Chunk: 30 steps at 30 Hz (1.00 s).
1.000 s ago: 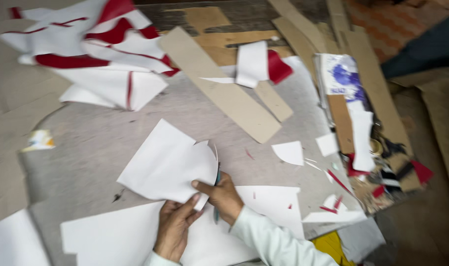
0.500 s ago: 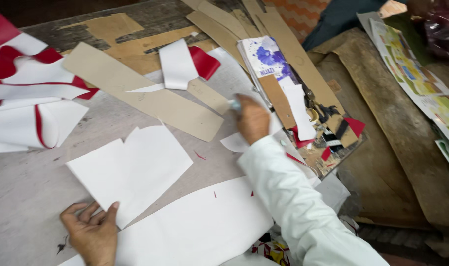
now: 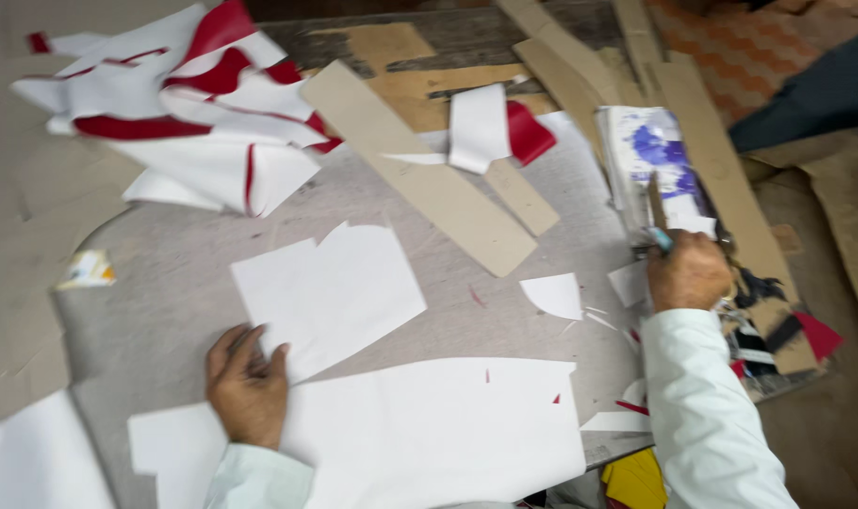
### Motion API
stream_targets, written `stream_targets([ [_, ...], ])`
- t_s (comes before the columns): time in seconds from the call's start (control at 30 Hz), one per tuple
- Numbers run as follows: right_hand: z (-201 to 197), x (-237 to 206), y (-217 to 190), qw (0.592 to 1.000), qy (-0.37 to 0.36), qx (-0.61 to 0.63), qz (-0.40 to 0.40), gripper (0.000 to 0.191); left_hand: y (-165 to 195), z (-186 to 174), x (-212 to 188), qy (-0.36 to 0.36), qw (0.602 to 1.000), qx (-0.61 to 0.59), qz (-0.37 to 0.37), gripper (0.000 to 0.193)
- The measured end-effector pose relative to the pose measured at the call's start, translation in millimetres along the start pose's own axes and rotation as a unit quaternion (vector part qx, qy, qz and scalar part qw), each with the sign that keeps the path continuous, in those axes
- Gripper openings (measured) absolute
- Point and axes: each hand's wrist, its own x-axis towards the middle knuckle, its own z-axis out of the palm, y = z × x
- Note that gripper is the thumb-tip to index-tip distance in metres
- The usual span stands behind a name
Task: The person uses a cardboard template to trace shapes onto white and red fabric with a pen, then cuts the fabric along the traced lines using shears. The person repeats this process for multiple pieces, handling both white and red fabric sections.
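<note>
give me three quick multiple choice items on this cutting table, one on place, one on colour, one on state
1. Where does the left hand rest?
A. on the white sheets
B. on the cardboard strip
C. off the table

2. Which colours show in the heap at top left?
A. blue and yellow
B. white and red
C. all brown

3. How is the right hand?
A. flat and open
B. out of view
C. closed on a thin tool

A: its fingers lie on white sheet edges. B: white pieces with red bands. C: the tool sticks out of the fist.
</note>
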Motion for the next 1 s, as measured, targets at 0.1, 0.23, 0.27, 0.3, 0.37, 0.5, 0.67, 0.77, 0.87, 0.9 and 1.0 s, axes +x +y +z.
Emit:
stream_targets([
  [0.1, -16, -7, -41, 0.983, 0.103, 0.130, -0.079, 0.017, -14, -6, -15, -0.006, 0.992, 0.048, 0.120, 0.040],
  [0.23, -31, -33, -144, 0.917, 0.204, 0.262, -0.219, 0.027, -23, -12, -18, -0.054, 0.996, 0.019, 0.072, 0.070],
  [0.27, -34, -42, -172, 0.878, 0.235, 0.325, -0.263, 0.031, -23, -14, -17, -0.068, 0.996, 0.009, 0.054, 0.081],
  [0.3, -38, -56, -195, 0.865, 0.236, 0.318, -0.309, 0.013, -22, -17, -17, -0.082, 0.995, -0.003, 0.060, 0.089],
  [0.37, -43, -74, -235, 0.842, 0.150, 0.328, -0.401, 0.026, -21, -24, -16, -0.110, 0.991, -0.023, 0.075, 0.105],
  [0.5, -54, -93, -261, 0.852, -0.021, 0.331, -0.406, 0.037, -16, -30, -13, -0.131, 0.985, 0.041, 0.108, 0.109],
  [0.67, -57, -89, -265, 0.897, -0.142, 0.353, -0.226, 0.065, -9, -18, -2, -0.194, 0.976, 0.085, 0.051, 0.110],
  [0.77, -54, -90, -270, 0.881, -0.139, 0.389, -0.232, 0.061, -7, -19, -4, -0.222, 0.971, 0.079, -0.039, 0.102],
  [0.87, -50, -101, -271, 0.869, -0.124, 0.408, -0.250, 0.051, -8, -26, -20, -0.159, 0.986, 0.041, -0.020, 0.084],
  [0.9, -49, -105, -270, 0.865, -0.124, 0.413, -0.256, 0.047, -8, -27, -28, -0.139, 0.990, 0.037, -0.012, 0.074],
  [1.0, -43, -117, -268, 0.864, -0.124, 0.419, -0.251, 0.033, -13, -26, -43, -0.077, 0.996, 0.042, 0.018, 0.048],
])
